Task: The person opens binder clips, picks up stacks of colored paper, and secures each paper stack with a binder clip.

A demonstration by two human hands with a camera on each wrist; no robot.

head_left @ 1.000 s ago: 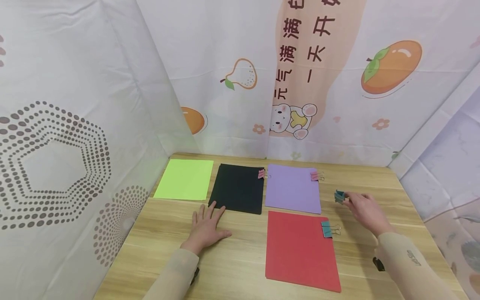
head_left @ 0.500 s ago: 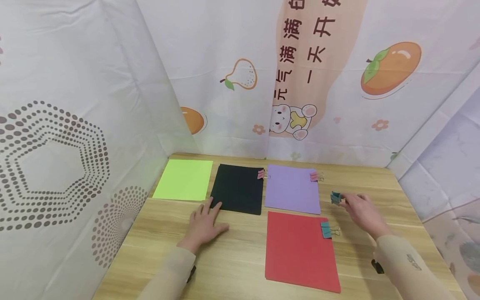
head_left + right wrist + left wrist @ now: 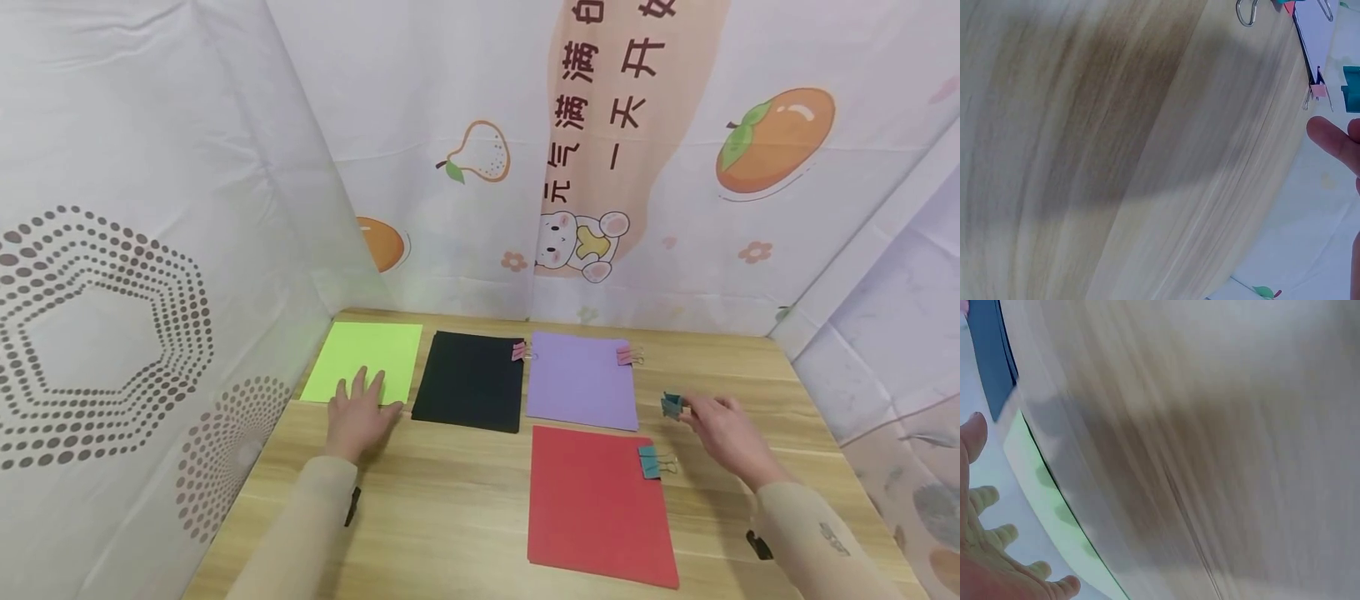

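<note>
My left hand is spread with straight fingers over the near edge of the lime-green paper stack; in the left wrist view its fingers hang above the green sheets. At the right, my right hand pinches a teal binder clip between thumb and fingers, held over the wood. Left of that clip lies a purple paper stack with a pink binder clip on its right edge. Between purple and green sits the black paper stack, a second pink binder clip at its upper right corner.
Nearest me is a red paper stack with another teal binder clip on its right edge. All the stacks lie on a wooden table. A printed curtain rises along the table's back and sides.
My left hand has moved left, from the black stack's near corner to the green stack. The right hand, still pinching the teal binder clip, has shifted only slightly.
</note>
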